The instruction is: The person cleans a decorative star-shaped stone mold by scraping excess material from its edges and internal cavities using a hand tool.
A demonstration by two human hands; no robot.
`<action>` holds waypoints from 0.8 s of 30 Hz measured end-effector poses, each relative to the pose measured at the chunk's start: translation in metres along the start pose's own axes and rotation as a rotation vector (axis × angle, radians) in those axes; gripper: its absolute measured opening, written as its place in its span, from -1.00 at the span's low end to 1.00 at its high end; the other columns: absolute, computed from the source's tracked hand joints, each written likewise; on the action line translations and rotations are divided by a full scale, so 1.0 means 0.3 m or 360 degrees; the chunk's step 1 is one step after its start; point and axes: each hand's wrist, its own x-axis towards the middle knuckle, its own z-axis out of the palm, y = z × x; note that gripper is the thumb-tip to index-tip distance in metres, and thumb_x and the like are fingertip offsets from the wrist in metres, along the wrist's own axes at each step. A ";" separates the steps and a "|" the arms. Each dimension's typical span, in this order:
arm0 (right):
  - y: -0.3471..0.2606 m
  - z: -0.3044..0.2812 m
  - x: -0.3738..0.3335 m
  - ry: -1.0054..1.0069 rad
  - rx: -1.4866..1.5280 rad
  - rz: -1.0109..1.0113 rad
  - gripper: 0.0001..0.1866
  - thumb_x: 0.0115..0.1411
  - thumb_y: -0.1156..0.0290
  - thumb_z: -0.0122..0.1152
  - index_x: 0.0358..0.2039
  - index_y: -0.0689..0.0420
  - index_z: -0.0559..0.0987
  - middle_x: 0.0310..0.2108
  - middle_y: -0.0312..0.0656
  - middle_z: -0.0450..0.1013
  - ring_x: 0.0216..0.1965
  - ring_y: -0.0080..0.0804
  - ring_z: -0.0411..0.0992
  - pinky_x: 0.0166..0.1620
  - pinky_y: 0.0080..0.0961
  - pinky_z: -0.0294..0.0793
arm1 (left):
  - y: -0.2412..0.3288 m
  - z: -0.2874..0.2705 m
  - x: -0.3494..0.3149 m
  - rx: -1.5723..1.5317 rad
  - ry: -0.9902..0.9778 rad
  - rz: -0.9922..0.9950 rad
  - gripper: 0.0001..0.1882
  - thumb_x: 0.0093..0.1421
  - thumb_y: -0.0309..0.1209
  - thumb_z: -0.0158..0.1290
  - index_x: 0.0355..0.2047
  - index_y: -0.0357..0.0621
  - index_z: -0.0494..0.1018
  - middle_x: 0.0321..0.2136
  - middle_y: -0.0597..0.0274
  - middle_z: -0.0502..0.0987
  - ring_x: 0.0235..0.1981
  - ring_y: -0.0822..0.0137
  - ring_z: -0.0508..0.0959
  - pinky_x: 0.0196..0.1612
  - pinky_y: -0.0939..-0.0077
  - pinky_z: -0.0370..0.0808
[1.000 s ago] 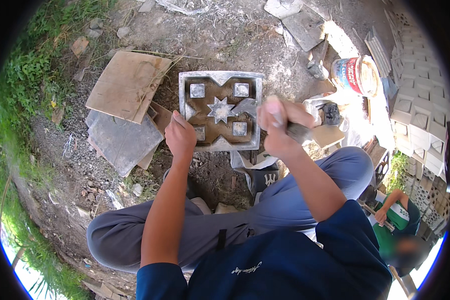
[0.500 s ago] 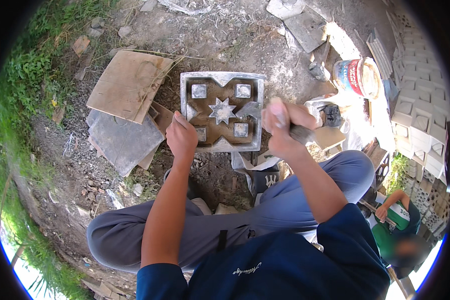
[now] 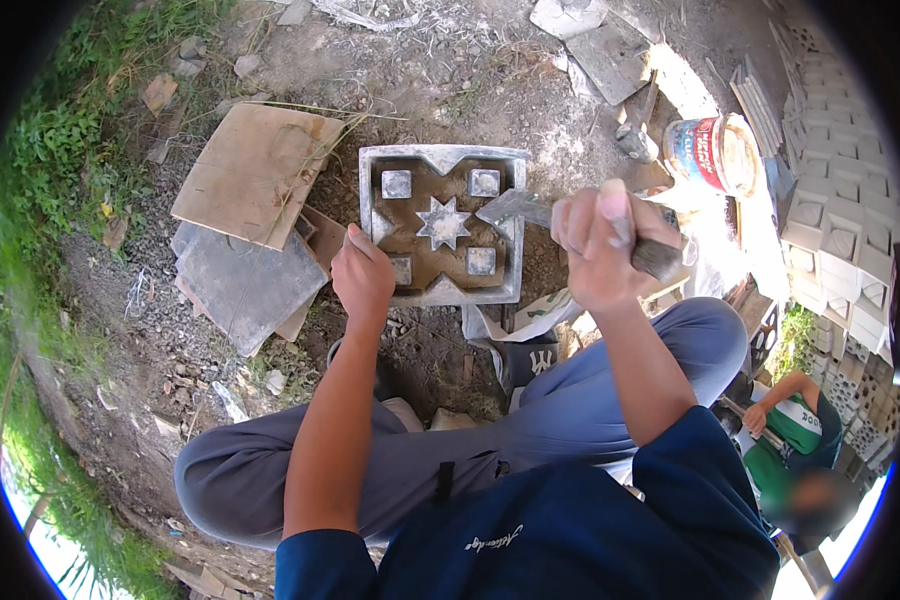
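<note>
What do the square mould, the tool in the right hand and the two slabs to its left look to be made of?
Square mould: likely metal, with thin grey dull walls and a star insert, smeared with brown mix. Trowel: bare grey metal blade, worn; the handle is hidden in the right hand. Upper slab: probably plywood or board, tan and flat. Lower slab: grey, possibly cement-coated board; unclear.

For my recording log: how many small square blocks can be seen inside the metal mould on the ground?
4. Upper left block, upper right block, lower right block, and lower left block, partly covered by the left hand. All ring the central star in the mould.
</note>
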 end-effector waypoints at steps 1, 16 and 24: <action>0.050 -0.002 -0.011 -0.0010 -0.0112 -0.0014 -0.68 0.46 0.52 -0.07 -0.53 0.17 0.34 -0.70 -0.34 0.24 -0.67 -0.58 0.10 -0.63 -0.48 0.10 | 0.015 0.001 0.010 -0.0005 -0.0068 -0.0042 -0.47 0.49 -0.20 -0.33 -0.28 -0.34 0.56 -0.43 -0.33 0.59 -0.33 -0.37 0.58 -0.23 -0.18 0.52; 0.051 0.059 -0.030 0.0211 -0.0251 -0.0024 -0.58 0.47 0.35 0.05 -0.58 0.17 0.33 -0.68 -0.30 0.28 -0.67 -0.58 0.17 -0.57 -0.50 0.23 | 0.029 -0.017 0.001 0.0035 -0.0076 -0.0028 -0.44 0.47 -0.05 -0.25 -0.23 -0.34 0.54 -0.41 -0.31 0.60 -0.31 -0.34 0.60 -0.22 -0.15 0.53; 0.069 0.099 -0.027 0.0155 0.0085 -0.0117 -0.83 0.24 0.56 0.29 -0.47 0.37 0.56 -0.65 -0.30 0.38 -0.62 -0.64 0.27 -0.53 -0.62 0.27 | 0.007 -0.024 0.004 0.0025 -0.0204 0.0223 -0.23 0.09 0.20 0.27 -0.06 -0.27 0.37 -0.27 -0.18 0.60 -0.25 -0.22 0.62 -0.23 -0.06 0.55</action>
